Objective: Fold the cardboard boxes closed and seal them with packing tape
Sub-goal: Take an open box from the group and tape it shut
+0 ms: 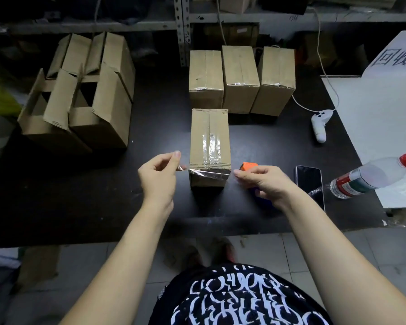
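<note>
A closed cardboard box (209,137) lies on the black table (103,195) in front of me, with clear tape along its top seam. A strip of clear tape (209,174) stretches across the box's near end. My left hand (158,175) pinches the strip's left end between thumb and forefinger. My right hand (261,181) grips the orange and blue tape dispenser (249,166) at the box's right, and the strip runs to it. Three taped boxes (240,78) stand in a row behind.
Several open boxes (80,97) with flaps up stand at the back left. To the right lie a phone (311,184), a plastic water bottle (373,178) on a white sheet, and a white controller (320,124) with a cable. Metal shelving runs along the back.
</note>
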`<state>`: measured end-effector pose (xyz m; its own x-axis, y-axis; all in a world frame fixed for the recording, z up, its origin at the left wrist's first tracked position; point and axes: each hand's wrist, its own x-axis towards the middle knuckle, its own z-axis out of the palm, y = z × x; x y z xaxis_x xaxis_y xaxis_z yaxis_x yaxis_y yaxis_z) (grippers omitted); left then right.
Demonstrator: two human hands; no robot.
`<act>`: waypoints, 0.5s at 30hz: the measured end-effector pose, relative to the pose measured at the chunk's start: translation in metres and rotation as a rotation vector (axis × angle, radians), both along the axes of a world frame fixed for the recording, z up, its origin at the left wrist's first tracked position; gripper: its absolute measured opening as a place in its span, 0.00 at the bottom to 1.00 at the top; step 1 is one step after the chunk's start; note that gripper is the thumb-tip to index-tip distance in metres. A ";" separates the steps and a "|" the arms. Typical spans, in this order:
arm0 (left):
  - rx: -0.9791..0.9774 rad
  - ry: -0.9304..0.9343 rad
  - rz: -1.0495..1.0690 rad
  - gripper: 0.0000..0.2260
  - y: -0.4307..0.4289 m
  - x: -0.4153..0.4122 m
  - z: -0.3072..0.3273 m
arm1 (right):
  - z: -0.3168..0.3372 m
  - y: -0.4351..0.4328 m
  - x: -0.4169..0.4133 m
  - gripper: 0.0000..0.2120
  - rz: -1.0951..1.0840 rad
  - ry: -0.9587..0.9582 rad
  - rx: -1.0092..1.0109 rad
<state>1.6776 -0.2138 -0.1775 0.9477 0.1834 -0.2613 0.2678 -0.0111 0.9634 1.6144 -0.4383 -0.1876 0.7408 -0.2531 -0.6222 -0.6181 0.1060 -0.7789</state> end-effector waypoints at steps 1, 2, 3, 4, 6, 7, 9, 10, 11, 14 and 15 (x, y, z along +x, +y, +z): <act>-0.011 0.008 -0.006 0.07 0.000 0.000 -0.001 | 0.000 -0.003 0.000 0.11 -0.015 0.004 0.007; -0.022 0.017 -0.013 0.06 0.000 0.001 -0.001 | 0.000 -0.005 0.000 0.10 -0.029 0.001 0.017; -0.029 0.028 -0.016 0.06 0.000 0.001 -0.002 | 0.000 -0.007 0.001 0.09 -0.042 -0.009 0.025; -0.029 0.037 -0.013 0.06 0.000 0.003 -0.003 | 0.000 -0.009 0.000 0.10 -0.053 -0.020 0.026; -0.013 0.057 0.001 0.06 -0.001 0.005 -0.007 | 0.002 -0.010 -0.001 0.11 -0.071 -0.026 0.016; 0.000 0.063 0.008 0.07 -0.002 0.006 -0.009 | 0.003 -0.012 -0.001 0.10 -0.079 -0.031 0.010; 0.015 0.069 0.015 0.08 -0.003 0.007 -0.016 | 0.002 -0.013 -0.003 0.10 -0.082 -0.046 -0.025; 0.017 0.069 0.018 0.08 -0.004 0.007 -0.019 | 0.002 -0.014 -0.003 0.10 -0.079 -0.058 -0.058; 0.019 0.069 0.023 0.08 -0.005 0.008 -0.022 | 0.001 -0.014 -0.003 0.11 -0.074 -0.075 -0.089; 0.027 0.067 0.038 0.08 -0.008 0.009 -0.030 | -0.002 -0.015 0.000 0.13 -0.093 -0.132 -0.144; 0.028 0.068 0.043 0.07 -0.009 0.010 -0.032 | -0.003 -0.015 0.002 0.14 -0.098 -0.142 -0.157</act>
